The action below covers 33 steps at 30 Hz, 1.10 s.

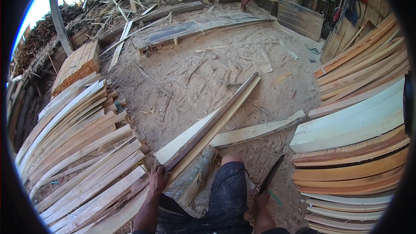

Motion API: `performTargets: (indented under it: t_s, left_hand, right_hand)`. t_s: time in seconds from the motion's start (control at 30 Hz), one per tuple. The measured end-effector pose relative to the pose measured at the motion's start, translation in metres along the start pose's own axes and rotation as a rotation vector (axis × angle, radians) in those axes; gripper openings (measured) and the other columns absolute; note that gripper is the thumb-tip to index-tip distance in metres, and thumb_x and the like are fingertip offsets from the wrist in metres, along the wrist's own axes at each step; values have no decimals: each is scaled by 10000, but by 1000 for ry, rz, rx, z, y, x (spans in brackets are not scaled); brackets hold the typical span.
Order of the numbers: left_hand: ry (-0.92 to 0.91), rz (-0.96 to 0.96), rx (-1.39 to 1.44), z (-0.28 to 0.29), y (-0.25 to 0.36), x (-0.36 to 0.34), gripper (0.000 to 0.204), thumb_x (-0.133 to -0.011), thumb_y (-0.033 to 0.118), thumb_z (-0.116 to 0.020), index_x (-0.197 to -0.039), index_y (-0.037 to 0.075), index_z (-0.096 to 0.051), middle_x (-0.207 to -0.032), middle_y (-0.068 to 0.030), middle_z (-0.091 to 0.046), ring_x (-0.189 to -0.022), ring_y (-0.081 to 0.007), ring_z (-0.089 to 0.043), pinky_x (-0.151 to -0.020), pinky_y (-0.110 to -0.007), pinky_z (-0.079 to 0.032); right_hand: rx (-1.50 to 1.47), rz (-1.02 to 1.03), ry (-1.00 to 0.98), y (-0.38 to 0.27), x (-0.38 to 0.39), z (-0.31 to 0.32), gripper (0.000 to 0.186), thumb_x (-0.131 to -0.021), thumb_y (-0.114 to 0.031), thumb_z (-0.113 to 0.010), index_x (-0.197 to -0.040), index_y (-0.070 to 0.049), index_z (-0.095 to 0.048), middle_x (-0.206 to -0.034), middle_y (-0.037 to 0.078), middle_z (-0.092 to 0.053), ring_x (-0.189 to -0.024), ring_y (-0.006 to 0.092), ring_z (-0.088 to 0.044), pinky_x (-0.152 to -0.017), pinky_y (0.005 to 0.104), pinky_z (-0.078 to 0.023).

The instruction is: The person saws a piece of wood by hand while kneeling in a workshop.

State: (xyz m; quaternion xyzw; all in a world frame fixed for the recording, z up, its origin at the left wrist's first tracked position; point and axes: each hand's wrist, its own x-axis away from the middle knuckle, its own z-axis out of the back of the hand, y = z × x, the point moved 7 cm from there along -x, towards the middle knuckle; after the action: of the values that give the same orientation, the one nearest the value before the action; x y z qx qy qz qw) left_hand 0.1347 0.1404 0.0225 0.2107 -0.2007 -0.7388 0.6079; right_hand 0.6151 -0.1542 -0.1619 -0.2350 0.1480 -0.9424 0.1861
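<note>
I count two hands of mine: left hand, right hand. One long plank in my left grip, one dark blade in my right. One loose board on the sawdust, two plank stacks beside me

No packages, labels, signs or screens in view; only timber, sawdust, shed clutter.

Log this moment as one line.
left hand: grips near end of long plank | right hand: holds dark blade | plank stacks both sides | sawdust ground
</note>
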Motion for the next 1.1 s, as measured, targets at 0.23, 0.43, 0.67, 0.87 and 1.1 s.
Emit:
performTargets:
  t_s: [0.23, 0.43, 0.67, 0.87, 1.1]
  left_hand:
    - [76, 0, -14, 8, -13, 2, 422, -749, 218, -743, -1094, -8, -655, -1127, -198, -624, -1091, -360, -575, -964, -454, -442]
    - [107, 51, 39, 13, -9, 2, 410, -713, 201, -750, -1054, -17, -680, -1111, -195, -634, -1078, -359, -585, -966, -424, -455]
    - [116, 2, 40, 18, -1, 7, 369, -705, 205, -770, -996, -5, -685, -1093, -165, -638, -1058, -339, -597, -951, -422, -462]
    - [107, 2, 11, 16, -7, 10, 424, -745, 237, -760, -1081, 2, -652, -1140, -138, -614, -1092, -336, -579, -952, -424, -459]
    - [165, 202, 42, 44, -35, 9, 442, -947, 395, -527, -1185, 29, -595, -1124, -209, -641, -1068, -403, -598, -915, -463, -475]
  right_hand:
    - [-33, -183, 89, -24, 22, 26, 1015, -684, -665, -721, -1351, 42, -427, -1332, 292, -471, -1247, 461, -450, -1022, 508, -406]
    - [-177, -305, -117, 2, 45, 17, 926, -688, -536, -776, -1325, 42, -435, -1357, 279, -450, -1269, 429, -444, -1022, 492, -417]
    - [58, -273, 197, 8, 36, 8, 667, -770, -355, -681, -1262, 57, -497, -1229, 300, -563, -1152, 441, -557, -959, 500, -460]
    - [-129, -224, 18, 57, -4, -43, 493, -808, -357, -671, -1084, 42, -587, -1034, 278, -649, -967, 434, -648, -823, 479, -507]
    - [-746, -147, 24, -13, 52, 72, 389, -870, -296, -571, -1083, 30, -580, -753, 99, -582, -632, 209, -600, -551, 391, -475]
